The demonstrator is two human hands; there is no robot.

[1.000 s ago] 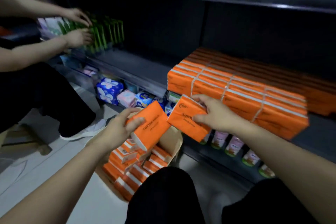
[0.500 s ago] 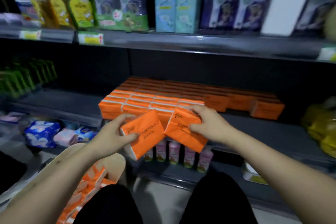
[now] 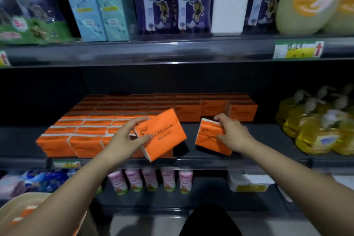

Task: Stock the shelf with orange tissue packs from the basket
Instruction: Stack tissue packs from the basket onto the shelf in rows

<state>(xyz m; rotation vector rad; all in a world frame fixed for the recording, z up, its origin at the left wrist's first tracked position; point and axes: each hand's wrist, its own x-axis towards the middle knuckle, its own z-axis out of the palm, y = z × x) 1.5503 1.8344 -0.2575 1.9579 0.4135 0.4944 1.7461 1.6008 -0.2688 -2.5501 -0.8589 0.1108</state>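
Head view: nearest, low on the left, the basket (image 3: 21, 200) shows orange packs inside. Beyond it the left hand (image 3: 122, 140) grips a tilted orange tissue pack (image 3: 164, 134) over the front edge of the shelf (image 3: 272, 130), and the right hand (image 3: 233, 136) clamps a second pack (image 3: 207, 140) just to its right. Farther back, stocked packs (image 3: 92, 130) fill the shelf's left and rear.

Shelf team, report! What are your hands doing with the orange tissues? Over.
Left hand grips one orange pack, tilted, at the front of the shelf. Right hand grips a second pack over the bare gap. Nothing blocking the gap.
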